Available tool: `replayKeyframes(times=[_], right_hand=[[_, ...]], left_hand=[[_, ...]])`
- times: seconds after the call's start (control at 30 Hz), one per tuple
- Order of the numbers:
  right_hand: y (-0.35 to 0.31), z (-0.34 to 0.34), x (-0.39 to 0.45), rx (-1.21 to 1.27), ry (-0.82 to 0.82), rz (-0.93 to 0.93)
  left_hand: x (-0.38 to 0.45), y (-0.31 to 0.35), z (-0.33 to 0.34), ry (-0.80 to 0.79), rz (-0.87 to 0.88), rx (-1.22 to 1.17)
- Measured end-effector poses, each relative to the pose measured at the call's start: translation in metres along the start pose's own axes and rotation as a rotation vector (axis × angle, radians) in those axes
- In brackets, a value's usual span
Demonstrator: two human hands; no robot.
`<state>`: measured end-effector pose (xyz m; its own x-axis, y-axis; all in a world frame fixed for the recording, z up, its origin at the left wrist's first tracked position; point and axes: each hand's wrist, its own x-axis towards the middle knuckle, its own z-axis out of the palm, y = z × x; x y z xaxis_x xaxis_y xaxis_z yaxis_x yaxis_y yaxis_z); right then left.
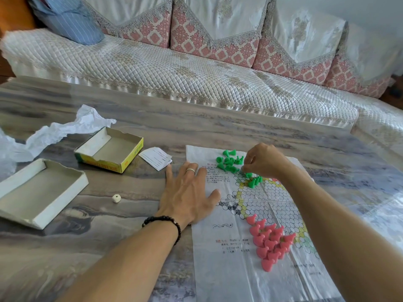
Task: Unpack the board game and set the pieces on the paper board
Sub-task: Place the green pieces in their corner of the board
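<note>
The thin white paper game board (250, 247), printed with a honeycomb of circles, lies flat on the grey marbled table (109, 225), its near edge cut off by the frame. On its far end lies a loose heap of green plastic cone pieces (229, 162); the right hand (265, 160) curls its fingers down among them, but what they pinch is hidden. On the board's near half, pink plastic cone pieces (269, 241) crowd together. The left hand (189, 192) lies flat, fingers spread, pressing the board's left edge. Left of the board sit folded white leaflets (156, 159), a yellow-sided cardboard box tray (109, 150), a white box lid (41, 192), a small white die (116, 198) and crumpled white paper (65, 129). Bare tabletop runs beyond the board's far edge.
</note>
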<state>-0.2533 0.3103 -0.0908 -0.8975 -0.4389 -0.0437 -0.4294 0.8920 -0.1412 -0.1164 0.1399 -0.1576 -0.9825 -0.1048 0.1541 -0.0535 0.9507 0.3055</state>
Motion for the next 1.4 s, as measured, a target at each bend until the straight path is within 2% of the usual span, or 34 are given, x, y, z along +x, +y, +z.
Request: replayKeyframes(times=[0.13, 0.37, 0.47, 1.03, 1.4], right_hand=[[-0.006, 0.008, 0.007, -0.046, -0.021, 0.033], [-0.005, -0.010, -0.005, 0.221, 0.048, -0.051], [-0.006, -0.016, -0.019, 0.263, 0.043, -0.088], [-0.011, -0.014, -0.052, -0.123, 0.011, -0.223], [-0.009, -0.004, -0.049, -0.187, -0.028, -0.221]], left_hand=[[0.000, 0.001, -0.001, -0.003, 0.001, -0.003], [-0.001, 0.001, -0.002, -0.024, -0.007, 0.007], [0.000, 0.001, -0.002, -0.027, -0.004, 0.010], [0.001, 0.000, 0.001, 0.002, 0.008, 0.033], [0.001, -0.001, 0.001, 0.008, 0.007, 0.023]])
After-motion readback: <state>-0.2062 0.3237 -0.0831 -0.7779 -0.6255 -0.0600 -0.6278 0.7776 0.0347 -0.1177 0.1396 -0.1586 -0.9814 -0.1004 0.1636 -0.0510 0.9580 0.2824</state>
